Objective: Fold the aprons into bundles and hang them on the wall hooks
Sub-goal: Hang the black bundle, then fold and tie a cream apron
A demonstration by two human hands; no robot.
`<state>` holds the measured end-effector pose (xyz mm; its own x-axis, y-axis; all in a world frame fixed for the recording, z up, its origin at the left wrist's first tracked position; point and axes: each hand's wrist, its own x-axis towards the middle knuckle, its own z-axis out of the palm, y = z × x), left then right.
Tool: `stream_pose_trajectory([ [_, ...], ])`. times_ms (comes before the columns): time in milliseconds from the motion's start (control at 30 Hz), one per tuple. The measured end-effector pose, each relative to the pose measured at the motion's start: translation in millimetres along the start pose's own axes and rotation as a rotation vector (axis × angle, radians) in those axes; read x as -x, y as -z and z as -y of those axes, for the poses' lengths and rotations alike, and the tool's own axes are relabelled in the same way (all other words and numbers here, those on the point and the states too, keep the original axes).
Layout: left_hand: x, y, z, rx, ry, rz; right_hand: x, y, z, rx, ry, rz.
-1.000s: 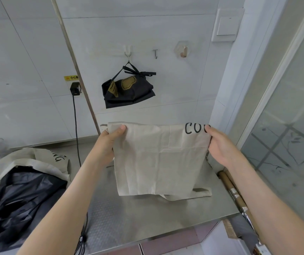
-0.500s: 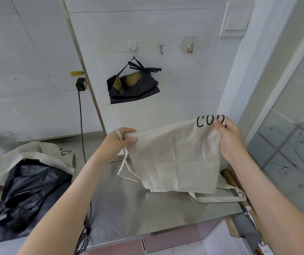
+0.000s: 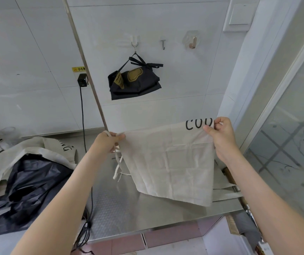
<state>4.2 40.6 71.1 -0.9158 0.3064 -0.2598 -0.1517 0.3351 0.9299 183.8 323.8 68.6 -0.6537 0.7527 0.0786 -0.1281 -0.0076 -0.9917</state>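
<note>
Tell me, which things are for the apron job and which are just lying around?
For the job: beige apron, left hand, right hand, hung black bundle, middle hook, right hook, crumpled black apron, other beige apron.
Just lying about: power cable, wall plug, light switch.

Steel bench (image 3: 129, 208) with a dimpled top, and at its left end a black apron (image 3: 31, 181) lies crumpled, a cream apron (image 3: 33, 146) heaped along its far side. A black cable (image 3: 92, 196) trails across the bench and over the front edge.
</note>
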Motion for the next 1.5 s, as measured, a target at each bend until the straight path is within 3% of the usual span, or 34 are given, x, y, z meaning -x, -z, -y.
stream_pose_trajectory([
  [67,-6,11,9,0.004,0.201,0.011,3,-4,-1,-0.006,-0.008,0.040],
  [133,-9,20,17,-0.169,0.335,0.011,6,-8,0,-0.016,0.014,0.086],
  [200,-8,24,19,-0.519,0.335,0.013,7,-13,3,-0.001,0.051,0.126],
  [267,-7,20,19,-0.668,0.154,0.049,8,-19,7,0.034,0.093,0.169],
  [367,13,-2,-1,-0.465,-0.147,0.358,11,-31,14,0.081,0.131,0.254],
  [500,7,-26,0,-0.597,-0.283,0.562,15,-39,20,0.084,0.152,0.369],
  [833,-5,-43,6,-0.571,-0.304,0.668,15,-28,24,0.090,0.132,0.531],
  [967,-2,-50,10,-0.466,-0.246,0.736,16,-27,21,0.098,0.117,0.544],
  [1133,5,-50,16,-0.531,-0.169,0.821,14,-24,18,0.110,0.087,0.515],
  [1233,5,-49,23,-0.508,-0.147,0.758,11,-22,14,0.107,0.049,0.492],
  [1367,4,-44,18,-0.566,-0.261,0.633,3,-15,-1,0.130,-0.060,0.469],
  [1500,6,-38,7,-0.654,-0.364,0.591,3,-5,-29,0.479,-0.242,0.577],
])
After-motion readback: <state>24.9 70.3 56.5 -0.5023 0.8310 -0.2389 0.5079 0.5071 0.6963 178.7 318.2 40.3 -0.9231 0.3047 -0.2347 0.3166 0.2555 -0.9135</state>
